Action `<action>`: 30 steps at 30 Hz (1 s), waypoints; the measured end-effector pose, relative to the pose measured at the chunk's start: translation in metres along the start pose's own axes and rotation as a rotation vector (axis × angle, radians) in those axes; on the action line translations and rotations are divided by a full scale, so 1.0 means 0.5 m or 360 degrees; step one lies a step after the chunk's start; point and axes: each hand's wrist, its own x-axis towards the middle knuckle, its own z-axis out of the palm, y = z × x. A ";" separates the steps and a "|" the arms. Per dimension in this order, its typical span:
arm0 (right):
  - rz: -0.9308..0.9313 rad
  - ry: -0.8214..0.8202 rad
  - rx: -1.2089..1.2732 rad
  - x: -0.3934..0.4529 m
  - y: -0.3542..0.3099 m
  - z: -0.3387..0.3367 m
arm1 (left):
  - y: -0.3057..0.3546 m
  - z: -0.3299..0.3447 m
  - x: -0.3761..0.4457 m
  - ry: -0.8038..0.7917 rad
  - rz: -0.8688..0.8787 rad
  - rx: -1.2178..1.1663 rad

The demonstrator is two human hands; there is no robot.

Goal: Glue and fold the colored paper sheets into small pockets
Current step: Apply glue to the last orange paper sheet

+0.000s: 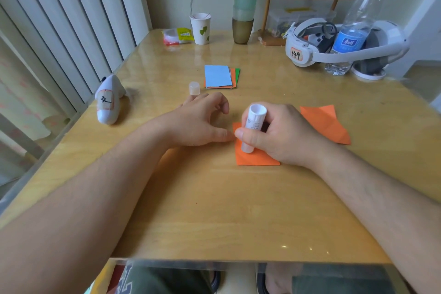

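Observation:
An orange paper sheet (255, 157) lies flat in the middle of the wooden table (214, 210). My right hand (276, 136) grips a white glue stick (253, 126), its lower end pressed onto that sheet. My left hand (202, 119) rests beside it, thumb tip touching the sheet's left edge, fingers loosely curled. The glue stick's clear cap (194, 88) stands just beyond my left hand. A folded orange piece (327, 124) lies to the right. A stack of blue, orange and green sheets (220, 76) sits further back.
A white controller (108, 102) lies near the left edge. A paper cup (201, 28), a tape packet (176, 36) and stacked cups (244, 7) stand at the back. A white headset (334, 45) and a water bottle (355, 24) are at the back right.

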 end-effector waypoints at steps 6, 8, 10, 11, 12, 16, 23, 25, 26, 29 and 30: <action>0.0004 -0.0077 -0.0116 0.004 -0.002 0.006 | -0.002 0.016 0.004 -0.0009 -0.0002 0.0188; 0.0002 -0.0086 -0.0152 0.005 -0.006 0.006 | -0.002 0.019 0.004 -0.0005 -0.0006 0.0219; -0.0004 -0.0087 -0.0164 0.005 -0.007 0.005 | -0.002 0.019 0.003 -0.0002 -0.0009 0.0209; -0.0006 -0.0086 -0.0161 0.004 -0.006 0.004 | -0.001 0.019 0.002 0.0005 -0.0008 0.0209; -0.0002 -0.0080 -0.0156 0.003 -0.004 0.003 | -0.001 0.018 0.001 0.0010 -0.0005 0.0213; 0.0058 -0.0042 -0.0137 -0.012 0.007 -0.012 | 0.000 0.016 -0.001 0.0012 -0.0005 0.0195; 0.0135 -0.0014 -0.0098 -0.036 0.021 -0.047 | -0.002 0.015 -0.002 0.0014 0.0005 0.0185; 0.0150 -0.0002 -0.0119 -0.037 0.024 -0.050 | -0.001 0.014 -0.002 0.0015 0.0008 0.0188; 0.0154 0.0003 -0.0118 -0.037 0.024 -0.051 | -0.001 0.014 -0.002 0.0016 0.0011 0.0188; 0.0151 0.0014 -0.0130 -0.037 0.023 -0.053 | -0.001 0.014 -0.002 0.0016 0.0020 0.0183; 0.0154 0.0016 -0.0142 -0.037 0.024 -0.053 | -0.001 0.015 -0.002 0.0015 0.0020 0.0182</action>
